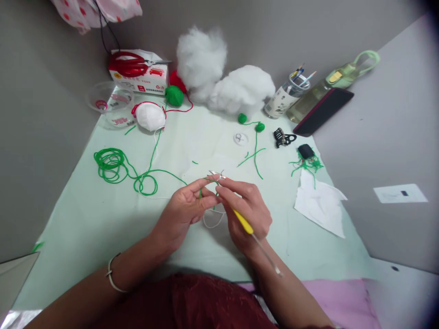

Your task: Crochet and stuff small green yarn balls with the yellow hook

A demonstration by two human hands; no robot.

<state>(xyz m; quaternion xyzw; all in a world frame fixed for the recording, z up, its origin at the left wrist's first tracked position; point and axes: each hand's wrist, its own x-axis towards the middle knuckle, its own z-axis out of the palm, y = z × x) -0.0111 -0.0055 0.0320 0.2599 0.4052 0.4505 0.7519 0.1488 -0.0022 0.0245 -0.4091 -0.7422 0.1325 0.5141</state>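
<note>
A crochet hook with a yellow handle [243,220] is gripped in my right hand [248,208], its metal shaft pointing back over the wrist. My left hand [183,208] pinches green yarn [166,172], with the strand passing over its raised index finger. Both hands meet over the middle of the table, fingertips almost touching. A small shiny metal piece [222,177] shows by the fingertips; its kind is unclear. Any stitches there are mostly hidden by the fingers. Below the hands hangs a loop of white yarn [213,227]. To the left, the green strand leads to a loose coil [111,165].
Red-handled scissors [128,64] lie on a tissue box [137,84] at the back left. White stuffing [240,89], a green yarn ball [174,95] and a white yarn ball [150,116] sit nearby. A pen holder [283,98], bottle [313,96] and phone [324,112] stand right.
</note>
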